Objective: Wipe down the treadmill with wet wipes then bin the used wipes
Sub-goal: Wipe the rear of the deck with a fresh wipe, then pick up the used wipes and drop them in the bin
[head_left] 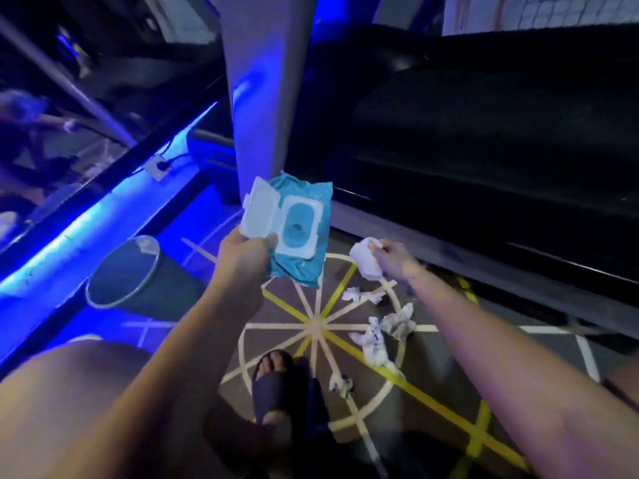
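The left hand [247, 259] grips a teal wet-wipe pack [304, 271] by its near left edge, thumb on top and fingers curled beneath. The pack's long axis runs away from the person, toward the grey upright post [269, 81] beyond the hand. Its top face is turned up toward the camera. The white flip lid [260, 210] lies swung open to the left, just above the left thumb, baring the oval dispensing opening [297, 224]. No brand or writing on the pack can be read; the picture is too soft. The right hand [396, 259], level with the left and near it, has its fingers curled round a crumpled white wipe [366, 261], which juts from the thumb side toward the pack without touching it. Below the right hand, several used wipes [399, 321] lie scattered on the floor over a taped spoke pattern [316, 328]. The treadmill [484, 133], dark and low, stretches beyond and to the right of the right hand. A round bin [94, 271] stands on the floor to the left of the left hand and apart from it, beside a blue-lit strip. A foot in a dark slipper [276, 385] rests between the two forearms.
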